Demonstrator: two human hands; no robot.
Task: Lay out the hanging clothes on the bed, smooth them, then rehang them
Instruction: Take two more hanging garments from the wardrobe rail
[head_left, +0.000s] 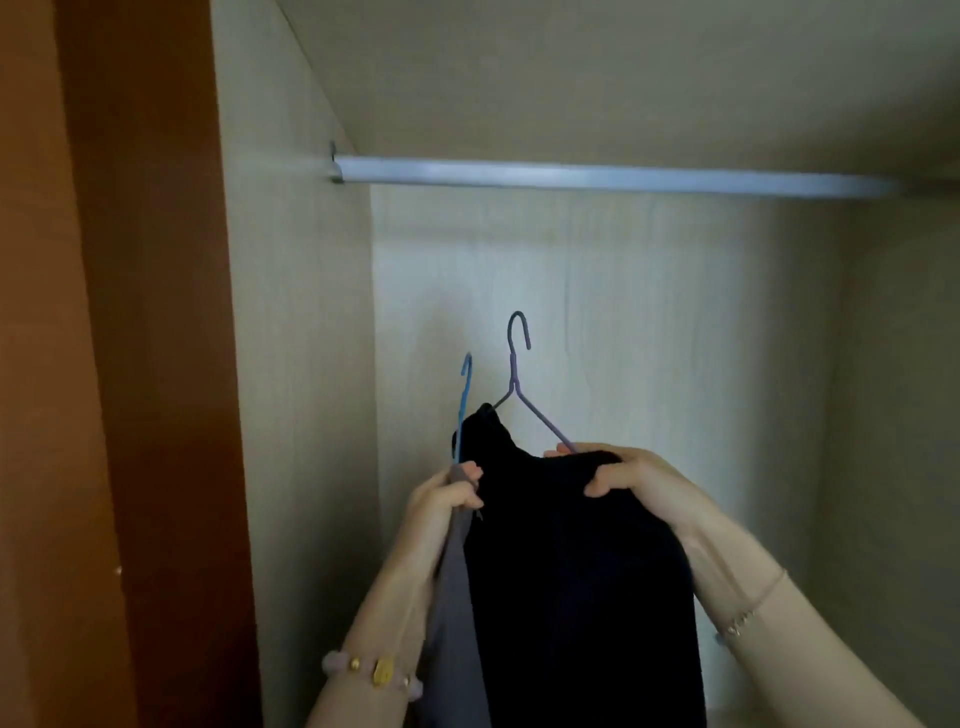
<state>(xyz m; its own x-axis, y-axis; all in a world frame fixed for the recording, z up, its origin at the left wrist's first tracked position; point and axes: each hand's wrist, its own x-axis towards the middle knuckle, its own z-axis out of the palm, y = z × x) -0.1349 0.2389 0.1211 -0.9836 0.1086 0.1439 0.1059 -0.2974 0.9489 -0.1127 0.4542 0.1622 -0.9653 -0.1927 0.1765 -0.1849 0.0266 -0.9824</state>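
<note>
I see L hand (451, 493) grip closed on grey garment (453, 597) w/ blue hanger (464, 400); R hand (623, 475) clamps black garment (571, 597) on purple hanger (519, 374), both below rail (597, 179).

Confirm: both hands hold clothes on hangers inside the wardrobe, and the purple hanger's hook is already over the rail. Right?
Not quite. The head view shows the purple hanger well below the rail, its hook free in the air; nothing hangs on the rail. The rest holds: left hand grips the grey garment with the blue hanger, right hand holds the black garment.
</note>
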